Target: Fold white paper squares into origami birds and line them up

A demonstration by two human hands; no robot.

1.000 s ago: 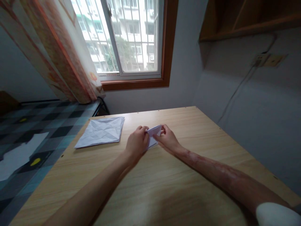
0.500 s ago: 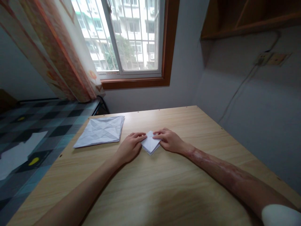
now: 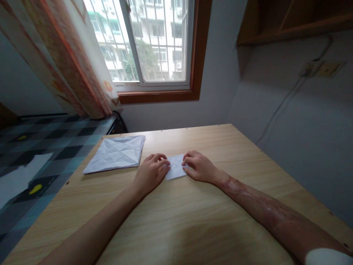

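A small folded piece of white paper (image 3: 175, 168) lies on the wooden table between my hands, its near edge roughly level. My left hand (image 3: 153, 170) pinches its left side, thumb and fingers curled together at the edge. At the opposite side, my right hand (image 3: 199, 166) has its fingertips closed on the paper's right edge. The fingers cover both side edges, so the folds there are hidden. Farther left on the table rests a stack of creased white paper sheets (image 3: 117, 152), which neither hand touches.
The light wooden table (image 3: 176, 213) reaches toward the window (image 3: 160, 48). On the left stands a bed with a checked cover (image 3: 66, 141), white paper (image 3: 20, 178) lying on it. A cable (image 3: 278, 106) runs down the right wall below a wooden shelf (image 3: 292, 35).
The folded paper has gone from a diamond with a corner toward me to a roughly rectangular shape. My fingers have curled more and hold its left and right sides.
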